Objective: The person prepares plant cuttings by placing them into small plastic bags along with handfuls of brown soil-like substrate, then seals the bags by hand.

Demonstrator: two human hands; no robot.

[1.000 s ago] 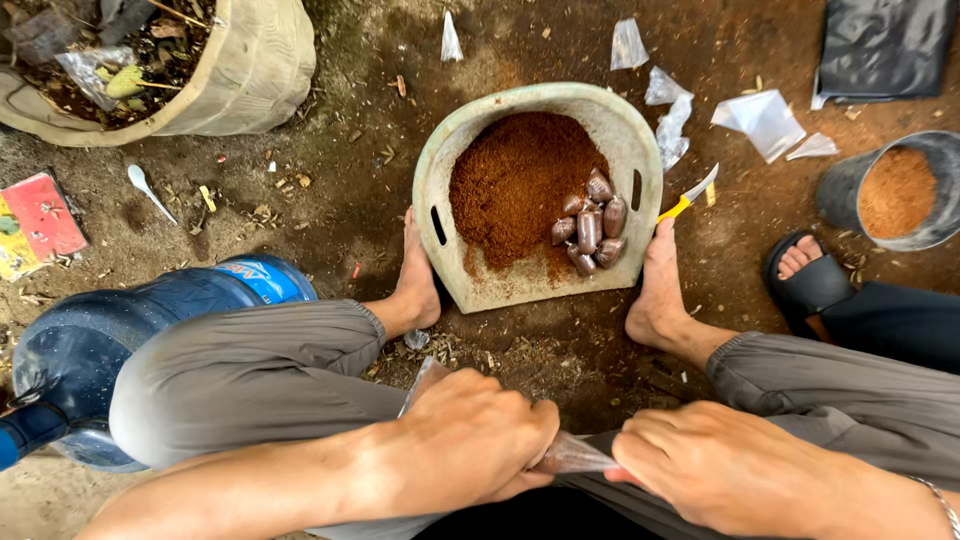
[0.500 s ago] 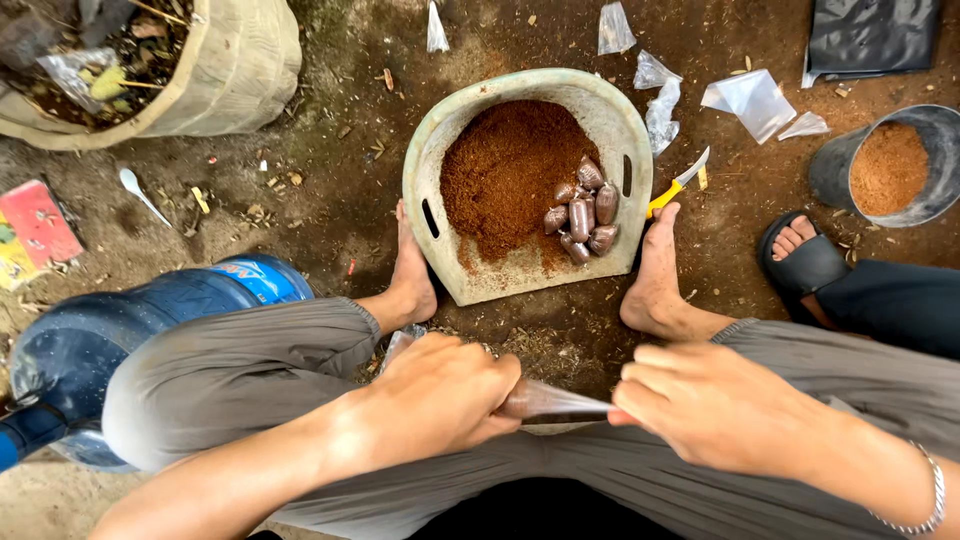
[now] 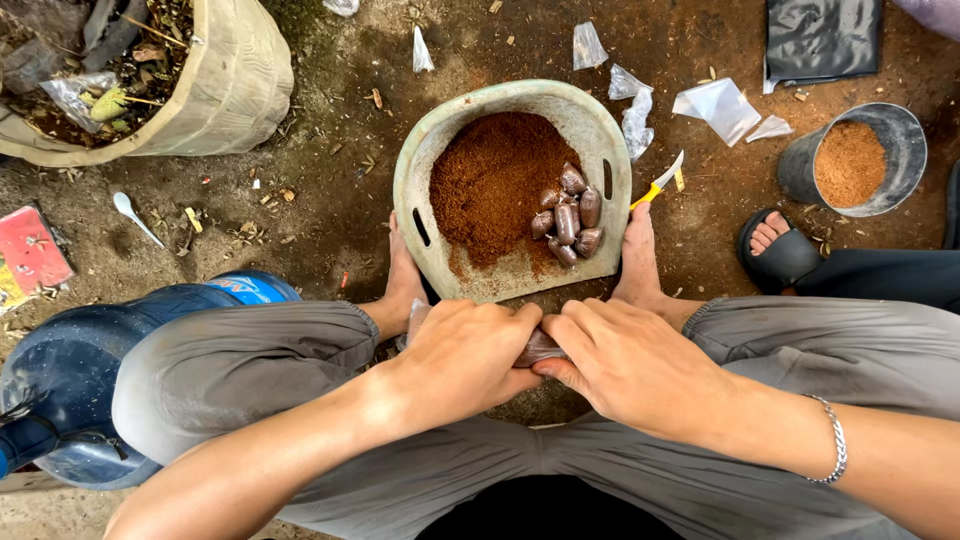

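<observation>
My left hand [image 3: 468,358] and my right hand [image 3: 628,362] meet between my knees, both closed on a small clear plastic bag [image 3: 538,347] that holds brown stuff. Most of the bag is hidden under my fingers. Just beyond my hands, between my bare feet, lies a pale green basin [image 3: 420,170] with a heap of reddish-brown coir-like powder [image 3: 495,180]. Several small filled brown packets [image 3: 568,212] lie in the basin at its right side.
A yellow-handled knife [image 3: 655,182] lies right of the basin. Another person's sandalled foot [image 3: 778,245] and a grey pot of brown powder [image 3: 850,160] are at right. Empty clear bags [image 3: 720,105] lie behind. A blue water jug [image 3: 70,370], a white spoon [image 3: 135,215] and a sack of debris [image 3: 220,90] are at left.
My hands have closed together on the bag; it was stretched out between them before. The view has tilted slightly, so the basin sits lower in frame.
</observation>
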